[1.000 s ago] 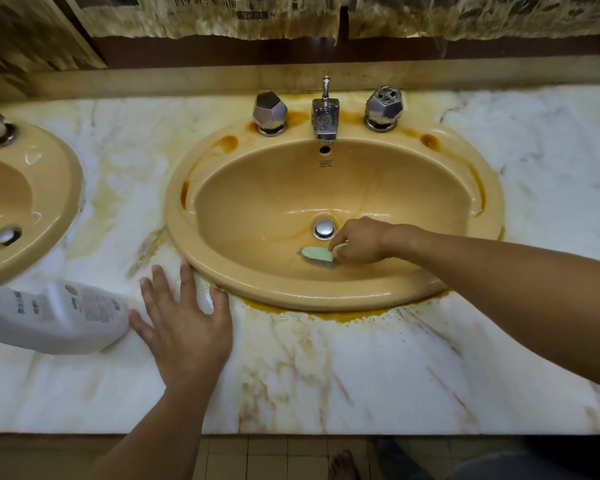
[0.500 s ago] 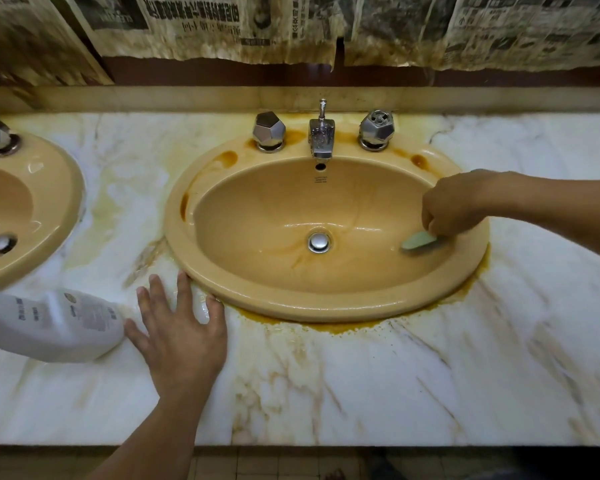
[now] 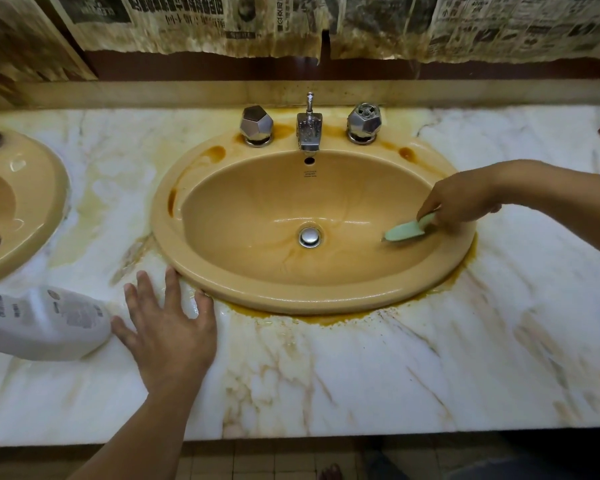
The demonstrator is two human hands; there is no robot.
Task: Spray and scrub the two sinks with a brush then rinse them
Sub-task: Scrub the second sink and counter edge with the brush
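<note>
A tan oval sink (image 3: 222, 292) sits in the middle of the marble counter, with a chrome drain plug (image 3: 309, 236) at its bottom. My right hand (image 3: 461, 200) grips a pale green brush (image 3: 404, 232), whose head presses on the basin's right inner wall. My left hand (image 3: 168, 327) lies flat with fingers spread on the counter, fingertips touching the sink's front-left rim. A second tan sink (image 3: 45, 188) is partly in view at the far left. A white spray bottle (image 3: 42, 323) lies on its side left of my left hand.
A chrome faucet (image 3: 309, 128) with two faceted knobs (image 3: 256, 124) (image 3: 364, 123) stands behind the middle sink. Rusty stains ring the sink's rim on the marble counter (image 3: 430, 358). Old newspaper (image 3: 222, 22) hangs on the wall above. The counter's front edge runs along the bottom.
My right hand swept the brush from the basin's front near the drain to the right wall, then slightly down and inward. My left hand and the bottle stayed put.
</note>
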